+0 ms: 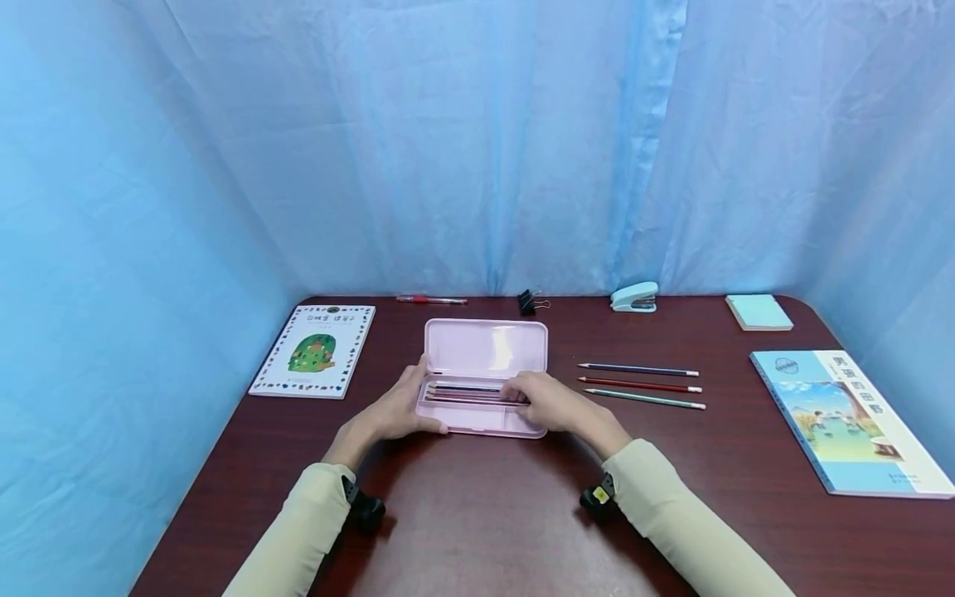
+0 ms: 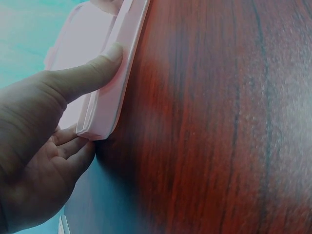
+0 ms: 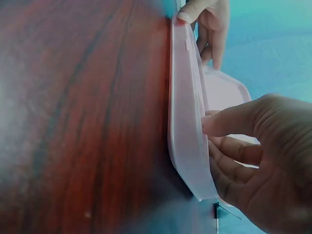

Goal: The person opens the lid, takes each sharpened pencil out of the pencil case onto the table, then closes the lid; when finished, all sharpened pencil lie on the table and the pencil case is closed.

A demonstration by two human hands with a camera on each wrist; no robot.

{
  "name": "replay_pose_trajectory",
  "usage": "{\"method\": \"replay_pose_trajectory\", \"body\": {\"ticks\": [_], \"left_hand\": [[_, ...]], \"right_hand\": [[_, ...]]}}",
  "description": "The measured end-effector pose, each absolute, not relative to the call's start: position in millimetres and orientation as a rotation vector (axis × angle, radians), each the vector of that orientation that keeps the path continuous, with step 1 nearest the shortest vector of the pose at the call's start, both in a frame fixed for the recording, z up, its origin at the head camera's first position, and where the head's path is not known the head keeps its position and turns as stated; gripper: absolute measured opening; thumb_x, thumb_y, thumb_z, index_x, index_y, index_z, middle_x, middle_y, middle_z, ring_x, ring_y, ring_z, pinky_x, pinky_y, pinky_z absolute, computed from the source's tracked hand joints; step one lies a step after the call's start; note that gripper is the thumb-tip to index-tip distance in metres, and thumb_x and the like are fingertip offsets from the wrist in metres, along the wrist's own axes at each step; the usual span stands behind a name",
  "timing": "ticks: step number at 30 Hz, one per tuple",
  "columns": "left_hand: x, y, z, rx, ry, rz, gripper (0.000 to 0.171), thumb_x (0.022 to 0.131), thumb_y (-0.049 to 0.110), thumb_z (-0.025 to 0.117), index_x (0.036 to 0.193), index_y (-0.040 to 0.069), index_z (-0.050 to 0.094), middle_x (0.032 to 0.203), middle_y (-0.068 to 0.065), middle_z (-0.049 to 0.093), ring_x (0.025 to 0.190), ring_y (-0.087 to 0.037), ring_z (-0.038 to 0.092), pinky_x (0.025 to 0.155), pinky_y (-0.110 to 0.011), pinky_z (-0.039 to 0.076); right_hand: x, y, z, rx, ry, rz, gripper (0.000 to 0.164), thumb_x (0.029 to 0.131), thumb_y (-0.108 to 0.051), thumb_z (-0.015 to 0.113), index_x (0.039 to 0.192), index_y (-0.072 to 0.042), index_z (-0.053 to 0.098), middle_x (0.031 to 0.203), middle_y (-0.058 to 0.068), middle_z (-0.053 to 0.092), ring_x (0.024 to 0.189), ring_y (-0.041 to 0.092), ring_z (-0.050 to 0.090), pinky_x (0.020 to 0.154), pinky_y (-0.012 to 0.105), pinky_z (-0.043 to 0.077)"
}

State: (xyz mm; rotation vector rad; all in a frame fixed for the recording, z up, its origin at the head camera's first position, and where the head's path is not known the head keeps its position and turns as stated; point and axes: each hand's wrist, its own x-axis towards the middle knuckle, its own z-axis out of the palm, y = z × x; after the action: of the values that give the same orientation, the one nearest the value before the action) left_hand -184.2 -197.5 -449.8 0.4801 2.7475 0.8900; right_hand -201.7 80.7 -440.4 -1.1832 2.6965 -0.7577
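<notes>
A pink pencil case (image 1: 485,429) lies with its lid (image 1: 485,347) raised at the back, and several pencils (image 1: 462,391) lie side by side inside it. My left hand (image 1: 399,408) grips the case's left end; the left wrist view shows the thumb (image 2: 105,66) pressed on the front wall and the other fingers around the end. Reaching into the right half, my right hand (image 1: 548,402) has its fingers curled at the right ends of the pencils, pinching the front one. In the right wrist view its thumb (image 3: 219,123) is at the front rim, and the fingertips are hidden inside.
Three pencils, blue (image 1: 642,370), red (image 1: 642,385) and green (image 1: 645,399), lie right of the case. Behind are a red pen (image 1: 433,299), binder clip (image 1: 528,303), stapler (image 1: 634,297) and sticky notes (image 1: 759,312). Books lie left (image 1: 313,352) and right (image 1: 850,423).
</notes>
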Motion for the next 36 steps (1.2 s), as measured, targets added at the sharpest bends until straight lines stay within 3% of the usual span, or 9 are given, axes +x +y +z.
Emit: {"method": "replay_pose_trajectory", "body": {"ticks": [8, 21, 27, 36], "left_hand": [[-184.9, -198.3, -448.8, 0.505, 2.751, 0.898, 0.123, 0.064, 0.042, 0.082, 0.149, 0.009, -0.002, 0.138, -0.013, 0.030, 0.123, -0.022, 0.034, 0.105, -0.038, 0.027], [-183.3, -197.5, -449.7, 0.444, 2.740, 0.888, 0.121, 0.066, 0.044, 0.080, 0.149, 0.013, -0.002, 0.142, -0.011, 0.026, 0.124, -0.020, 0.032, 0.105, -0.038, 0.027], [-181.3, -197.1, -450.2, 0.440, 2.733, 0.892, 0.121, 0.065, 0.044, 0.080, 0.149, 0.013, -0.002, 0.141, -0.011, 0.027, 0.123, -0.020, 0.032, 0.105, -0.038, 0.027], [-183.8, -197.9, -451.8, 0.492, 2.754, 0.905, 0.123, 0.064, 0.044, 0.081, 0.149, 0.008, 0.000, 0.140, -0.013, 0.028, 0.125, -0.021, 0.032, 0.105, -0.039, 0.027]], "right_hand": [[-207.2, 76.3, -440.2, -1.137, 2.663, -0.760, 0.016, 0.078, 0.003, 0.062, 0.091, -0.005, 0.066, 0.082, 0.002, 0.061, 0.078, 0.014, 0.054, 0.074, 0.031, 0.045], [-209.2, 83.8, -444.6, -1.048, 2.650, -1.051, 0.014, 0.081, -0.004, 0.068, 0.094, -0.007, 0.070, 0.080, -0.003, 0.063, 0.075, 0.008, 0.054, 0.070, 0.028, 0.046], [-206.1, 117.7, -434.9, -0.970, 2.688, -1.075, 0.017, 0.084, -0.011, 0.066, 0.100, -0.013, 0.072, 0.090, -0.005, 0.065, 0.082, 0.010, 0.055, 0.075, 0.031, 0.046], [-192.3, 208.6, -442.3, -0.760, 2.851, -1.037, 0.014, 0.084, -0.016, 0.067, 0.097, -0.019, 0.072, 0.087, -0.008, 0.064, 0.077, 0.009, 0.054, 0.069, 0.028, 0.044]]}}
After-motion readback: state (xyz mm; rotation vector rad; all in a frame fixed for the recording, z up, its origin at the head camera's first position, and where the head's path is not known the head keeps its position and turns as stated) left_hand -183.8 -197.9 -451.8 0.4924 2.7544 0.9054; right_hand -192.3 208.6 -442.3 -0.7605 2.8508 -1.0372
